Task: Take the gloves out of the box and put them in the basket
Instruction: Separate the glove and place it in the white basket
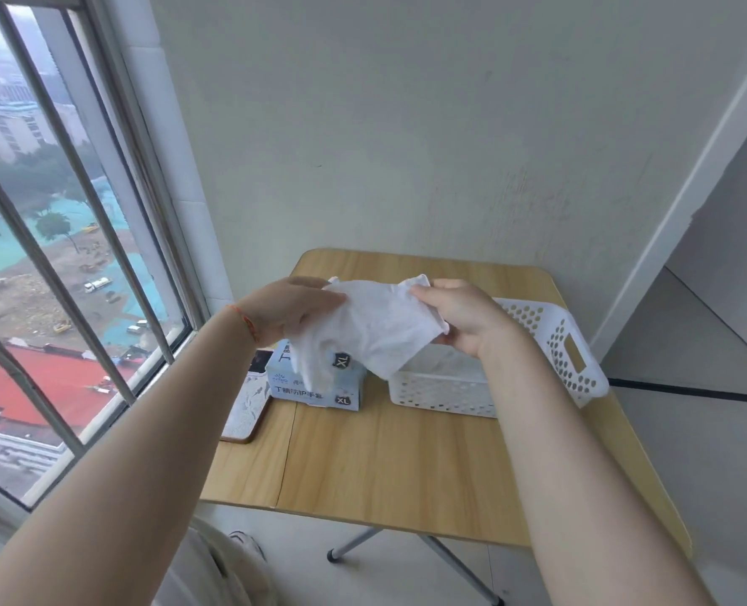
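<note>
Now you hold a white glove in the air between the box and the basket, left hand and right hand both pinching it, so next carry it rightward and drop it in.

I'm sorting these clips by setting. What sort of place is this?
Probably a corner of a high-rise flat or dormitory room: a small folding wooden table stands against a plain white wall, beside a barred window overlooking rooftops and a construction site far below.
</note>
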Tool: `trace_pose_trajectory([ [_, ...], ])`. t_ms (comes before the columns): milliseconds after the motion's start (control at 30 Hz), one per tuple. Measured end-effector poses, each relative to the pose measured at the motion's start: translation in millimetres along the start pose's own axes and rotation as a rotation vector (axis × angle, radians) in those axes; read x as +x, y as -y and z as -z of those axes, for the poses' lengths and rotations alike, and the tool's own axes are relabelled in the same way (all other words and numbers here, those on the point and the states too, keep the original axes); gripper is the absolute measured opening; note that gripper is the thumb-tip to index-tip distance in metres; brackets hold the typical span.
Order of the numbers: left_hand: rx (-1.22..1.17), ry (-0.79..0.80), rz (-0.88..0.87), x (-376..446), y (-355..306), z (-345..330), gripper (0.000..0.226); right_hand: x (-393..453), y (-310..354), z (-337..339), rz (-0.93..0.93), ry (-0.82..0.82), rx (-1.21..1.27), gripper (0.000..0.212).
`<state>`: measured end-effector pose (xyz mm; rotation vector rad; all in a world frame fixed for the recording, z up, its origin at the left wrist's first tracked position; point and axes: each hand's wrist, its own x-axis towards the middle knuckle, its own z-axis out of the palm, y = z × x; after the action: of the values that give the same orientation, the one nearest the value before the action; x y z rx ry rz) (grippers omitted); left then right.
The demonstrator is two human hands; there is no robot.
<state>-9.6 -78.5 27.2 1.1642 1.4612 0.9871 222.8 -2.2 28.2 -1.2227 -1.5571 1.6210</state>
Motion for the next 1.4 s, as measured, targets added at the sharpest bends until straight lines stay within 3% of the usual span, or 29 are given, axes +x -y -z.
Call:
trace_pose_trajectory([
  [133,0.564,-0.206,-0.050,18.3,-27.1,-7.2,0.011,2.6,-4.3,3.6,0.022,-0.093,-0.016,0.012],
  [300,0.905,-0.123,-0.178,59.2,-30.3,-51.3,0.009,8.4,-26.6,31.5,0.038,-0.298,-0.346,0.022],
  [433,0.978,-0.087,-0.217,82.1,-27.6,-83.4,0.004,10.2,-41.5,57.3,0.095,-0.405,-0.557,0.036],
  [533,1.053,-0.096,-0.262,94.0,-26.6,-104.6,0.019,7.6,-48.3,76.6,0.071,-0.474,-0.684,0.041],
  [667,1.131,-0.109,-0.340,100.6,-16.9,-123.7,0.032,2.4,-57.8,92.1,-0.005,-0.505,-0.897,0.036],
  [800,1.249,-0.195,-0.505,94.0,-2.6,-132.8,0.040,-1.7,-58.7,96.8,-0.045,-0.480,-1.010,0.014],
  [933,1.227,-0.120,-0.491,84.0,12.5,-137.3,0.033,-3.3,-55.1,97.1,-0.110,-0.436,-1.078,0.021],
  [1133,1.264,0.033,-0.297,66.1,19.0,-130.2,0.104,-1.8,-55.0,89.0,-0.077,-0.415,-1.072,0.019],
  [1300,1.312,0.070,-0.352,61.4,24.1,-115.7,0.100,3.0,-46.3,78.1,-0.060,-0.373,-0.889,0.020],
  [1400,1.326,0.121,-0.372,58.9,26.4,-106.5,0.114,-0.9,-41.6,78.3,-0.070,-0.433,-1.024,0.016],
])
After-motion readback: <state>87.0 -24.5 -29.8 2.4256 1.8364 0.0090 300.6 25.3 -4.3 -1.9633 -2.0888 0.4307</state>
